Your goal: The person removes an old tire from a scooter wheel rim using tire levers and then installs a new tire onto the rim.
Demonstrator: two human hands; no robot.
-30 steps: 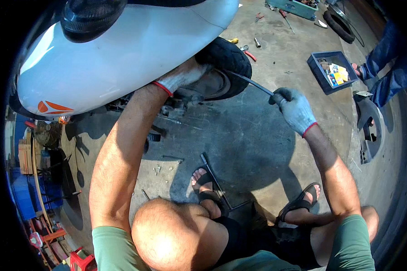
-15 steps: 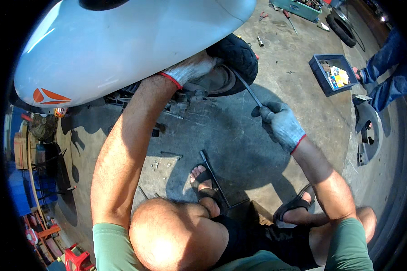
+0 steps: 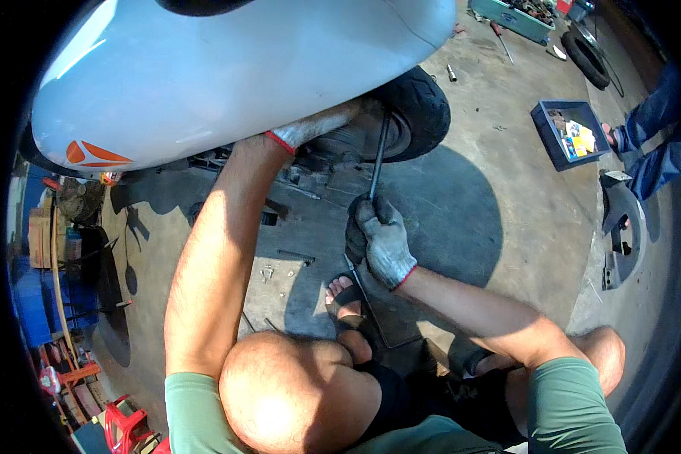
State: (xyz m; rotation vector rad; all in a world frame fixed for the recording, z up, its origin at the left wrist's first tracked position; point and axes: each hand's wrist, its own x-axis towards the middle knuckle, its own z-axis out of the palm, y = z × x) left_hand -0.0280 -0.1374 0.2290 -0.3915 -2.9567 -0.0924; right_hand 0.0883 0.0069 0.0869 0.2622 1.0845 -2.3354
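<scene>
Above me is the white, glossy body panel (image 3: 242, 76) of a scooter, with an orange mark. Under its edge shows a wheel with a black tyre (image 3: 427, 113). My left hand (image 3: 321, 125), in a white glove with a red cuff, reaches in at the wheel's hub, its fingers hidden beneath the panel. My right hand (image 3: 384, 238), gloved likewise with a grey palm, is closed round the lower end of a long metal bar (image 3: 379, 163). The bar runs up to the wheel, where its far end is hard to make out.
An L-shaped wrench (image 3: 367, 303) lies by my foot, near a spring (image 3: 295, 256) and small screws. To the right are a blue-grey bin (image 3: 571, 159), a curved grey part (image 3: 624, 234) and another person's jeans (image 3: 662, 129). A screwdriver (image 3: 501, 39) and loose tyre (image 3: 585, 59) lie farther off.
My right hand has swung the bar down and to the left, so it now stands nearly upright in view. My left hand stays at the hub. The view has shifted slightly.
</scene>
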